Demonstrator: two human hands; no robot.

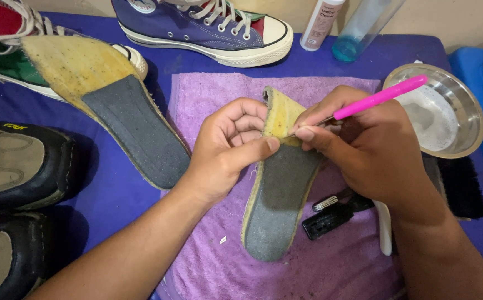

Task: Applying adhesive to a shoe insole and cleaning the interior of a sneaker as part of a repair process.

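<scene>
insole (277, 183) sits above a purple towel (208, 100), gripped at its yellow end by the left hand (230, 147). right hand (369, 144) pinches a pink pick (377, 97), tip touching the insole beside a steel bowl (469, 105).

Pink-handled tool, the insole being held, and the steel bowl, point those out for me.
pink-handled tool (379, 98): head view, on the middle of its pink handle.
held insole (277, 194): head view, on its grey heel half, below the thumbs.
steel bowl (471, 114): head view, on its right inner wall.
</scene>
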